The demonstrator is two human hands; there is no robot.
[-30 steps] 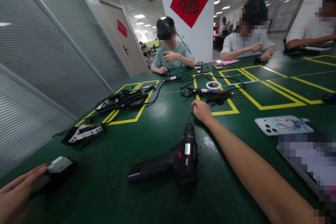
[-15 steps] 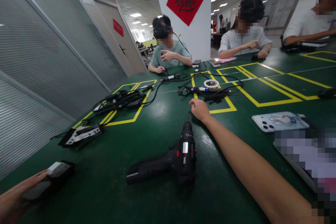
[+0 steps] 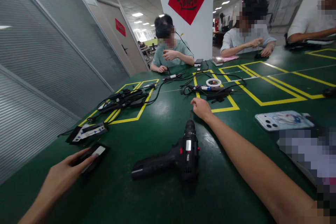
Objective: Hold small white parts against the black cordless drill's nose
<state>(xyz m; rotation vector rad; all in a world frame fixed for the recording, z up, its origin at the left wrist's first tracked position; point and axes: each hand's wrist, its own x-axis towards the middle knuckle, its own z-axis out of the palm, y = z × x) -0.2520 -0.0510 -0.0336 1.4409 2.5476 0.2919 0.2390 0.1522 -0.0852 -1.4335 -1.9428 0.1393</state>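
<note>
Left hand: we've got the left hand point(image 3: 61, 178) low at the near-left edge, fingers stretched flat over a black pack point(image 3: 93, 154). It's a touch from above, not a wrapped hold.
Pack: lying flat on the green worktop point(image 3: 162, 199), pale label up, well left of the drill point(image 3: 181, 157).
Right hand: we see the right hand point(image 3: 202, 109) reached far out, loosely curled, resting on the worktop just past the bit point(image 3: 190, 113). From behind we cannot tell whether it pinches anything.
Drill: on its side between our two arms, handle end toward the pack, chuck pointing away from us. Neither hand is on it.
Step in hand: by our reading, the left hand is getting hold of the pack while the right waits by the drill's nose.
Next move calls for: fingers closing round the pack's sides before any lift, we'd say, since a flat palm only slides it. The drill would need steadying too, because it lies loose.
Around us: a tagged unit point(image 3: 88, 131) just beyond the pack, a tangle of cables point(image 3: 123, 98) further out, a tape roll point(image 3: 213, 82) past the right hand and a phone point(image 3: 283, 120) off to the right.
Others: co-workers seated at the far side, their hands busy with their own things.
</note>
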